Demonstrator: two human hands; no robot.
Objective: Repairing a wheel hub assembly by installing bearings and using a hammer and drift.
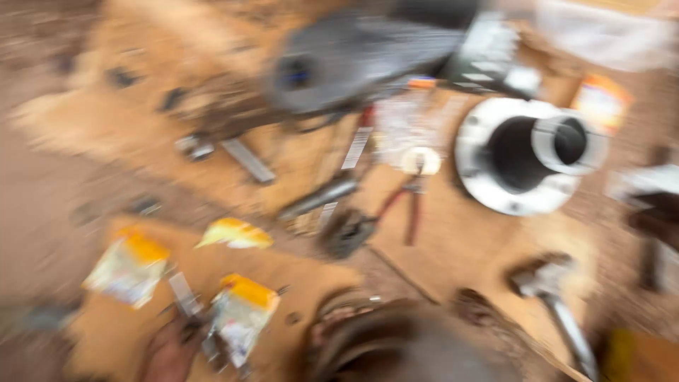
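The whole view is smeared by motion blur, so fine detail is lost. Sheets of brown cardboard (pixel 453 247) lie spread over a dirt floor (pixel 35 198) and carry nearly everything in sight. Largest on them is a dark grey machine housing (pixel 353 60) at the far middle, with a round dark opening on its left face. Right of it sits a white flanged ring (pixel 495 191) with a deep black bore, and a smaller white ring (pixel 569 141) rests against its right rim. At the near edge, in the middle, a dark rounded drum-like part (pixel 396 346) is cut off by the frame. A hammer (pixel 555 301) lies near right, its head toward the far side and its handle running to the near right. Red-handled pliers (pixel 410 205) lie in the centre, beside a grey metal bar (pixel 318 198).

Three small clear packets with yellow tops lie near left: one packet (pixel 131 269) furthest left, a second (pixel 233 233) further off, and a third packet (pixel 240 315) nearest. The left hand (pixel 170 354) shows at the near left edge, just beside this third packet and some small grey metal pieces (pixel 185 293); whether its grip is clenched or released cannot be told through the blur. The right hand is out of view.
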